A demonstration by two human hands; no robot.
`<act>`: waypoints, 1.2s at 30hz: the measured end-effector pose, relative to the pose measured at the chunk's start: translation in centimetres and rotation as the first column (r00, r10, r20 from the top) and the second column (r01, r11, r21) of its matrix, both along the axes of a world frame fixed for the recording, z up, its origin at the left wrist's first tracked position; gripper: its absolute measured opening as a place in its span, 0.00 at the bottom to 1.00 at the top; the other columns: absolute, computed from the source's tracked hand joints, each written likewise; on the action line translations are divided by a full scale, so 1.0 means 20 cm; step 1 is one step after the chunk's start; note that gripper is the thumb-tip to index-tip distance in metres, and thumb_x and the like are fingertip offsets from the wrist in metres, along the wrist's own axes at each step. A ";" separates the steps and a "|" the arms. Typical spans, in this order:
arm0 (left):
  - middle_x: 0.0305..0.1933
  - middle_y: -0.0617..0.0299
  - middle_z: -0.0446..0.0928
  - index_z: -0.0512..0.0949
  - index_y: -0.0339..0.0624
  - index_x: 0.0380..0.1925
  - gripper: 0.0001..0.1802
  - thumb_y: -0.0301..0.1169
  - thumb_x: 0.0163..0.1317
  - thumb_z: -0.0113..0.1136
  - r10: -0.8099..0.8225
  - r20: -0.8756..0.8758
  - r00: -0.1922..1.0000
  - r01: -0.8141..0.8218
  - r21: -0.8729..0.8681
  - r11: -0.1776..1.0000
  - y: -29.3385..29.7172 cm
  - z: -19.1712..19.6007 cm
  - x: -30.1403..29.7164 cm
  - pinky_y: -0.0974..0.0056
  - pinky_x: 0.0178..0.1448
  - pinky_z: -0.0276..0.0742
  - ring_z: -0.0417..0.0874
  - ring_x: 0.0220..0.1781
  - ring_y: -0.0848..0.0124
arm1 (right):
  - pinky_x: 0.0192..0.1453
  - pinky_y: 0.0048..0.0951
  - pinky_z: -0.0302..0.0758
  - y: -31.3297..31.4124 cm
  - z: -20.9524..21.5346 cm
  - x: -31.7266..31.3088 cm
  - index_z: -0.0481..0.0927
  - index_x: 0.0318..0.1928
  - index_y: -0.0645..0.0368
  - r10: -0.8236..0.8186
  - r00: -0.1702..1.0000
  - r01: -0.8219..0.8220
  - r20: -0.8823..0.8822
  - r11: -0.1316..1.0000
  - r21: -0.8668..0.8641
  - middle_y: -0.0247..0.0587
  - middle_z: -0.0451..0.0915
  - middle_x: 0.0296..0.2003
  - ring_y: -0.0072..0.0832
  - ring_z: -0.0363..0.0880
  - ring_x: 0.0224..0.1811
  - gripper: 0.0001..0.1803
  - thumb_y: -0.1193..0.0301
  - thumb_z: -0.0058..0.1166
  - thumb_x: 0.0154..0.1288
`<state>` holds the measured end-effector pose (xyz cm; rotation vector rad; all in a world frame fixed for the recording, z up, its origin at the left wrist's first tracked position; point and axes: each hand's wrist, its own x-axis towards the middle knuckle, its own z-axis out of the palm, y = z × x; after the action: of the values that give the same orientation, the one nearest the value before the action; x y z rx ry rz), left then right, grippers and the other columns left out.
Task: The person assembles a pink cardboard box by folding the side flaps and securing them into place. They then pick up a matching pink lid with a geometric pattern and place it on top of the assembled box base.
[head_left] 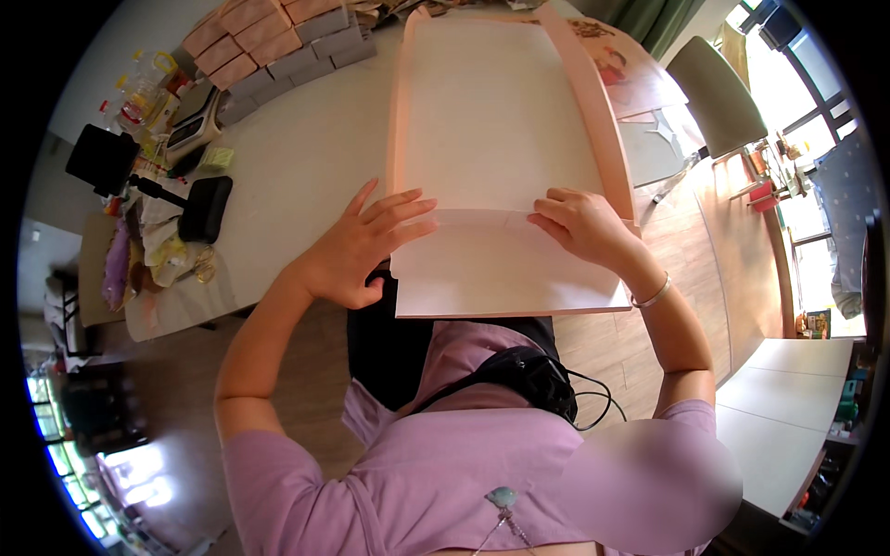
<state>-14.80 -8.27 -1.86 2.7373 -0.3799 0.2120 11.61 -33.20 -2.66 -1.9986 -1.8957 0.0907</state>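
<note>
The box (491,107) occupies the upper center of the frame; its near flap (510,269) lies at center. Left hand (369,239): fingers spread, tips at the left part of the crease (484,214). Right hand (591,228): fingers bunched at the right part; whether they pinch the board cannot be told. For a clean fold, press evenly from both sides, hold the crease straight, and avoid bowing the right wall (593,111).

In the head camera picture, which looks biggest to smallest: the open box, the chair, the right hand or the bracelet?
1. Open box
2. Chair and right hand: too alike to rank
3. Bracelet
</note>
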 end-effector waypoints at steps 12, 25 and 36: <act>0.64 0.59 0.79 0.72 0.46 0.59 0.35 0.17 0.47 0.68 0.141 0.375 0.916 -0.104 -0.119 0.987 0.00 -0.25 0.08 0.40 0.77 0.61 0.81 0.64 0.58 | 0.38 0.44 0.73 0.01 0.01 0.04 0.76 0.32 0.63 0.093 0.994 -0.094 -0.049 0.995 -0.031 0.47 0.75 0.27 0.46 0.76 0.33 0.12 0.68 0.56 0.71; 0.36 0.65 0.82 0.85 0.44 0.47 0.19 0.22 0.51 0.70 0.069 0.448 0.891 -0.027 -0.099 0.995 0.02 -0.18 0.14 0.50 0.63 0.76 0.82 0.37 0.66 | 0.37 0.45 0.75 0.04 0.05 0.05 0.79 0.33 0.59 0.110 0.992 -0.116 -0.065 0.989 -0.093 0.45 0.76 0.26 0.46 0.79 0.32 0.13 0.63 0.56 0.72; 0.25 0.69 0.80 0.86 0.51 0.28 0.08 0.24 0.48 0.70 0.155 0.360 0.920 -0.088 -0.196 0.977 0.01 -0.14 0.22 0.52 0.63 0.72 0.79 0.30 0.70 | 0.42 0.44 0.76 0.04 0.11 0.09 0.78 0.35 0.60 0.170 0.978 -0.196 -0.123 0.947 -0.254 0.47 0.79 0.30 0.47 0.80 0.37 0.18 0.58 0.51 0.76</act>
<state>-10.46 -8.10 -4.68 2.5380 -0.2730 0.7724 13.48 -32.42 -0.39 -1.9318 -2.0915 0.5110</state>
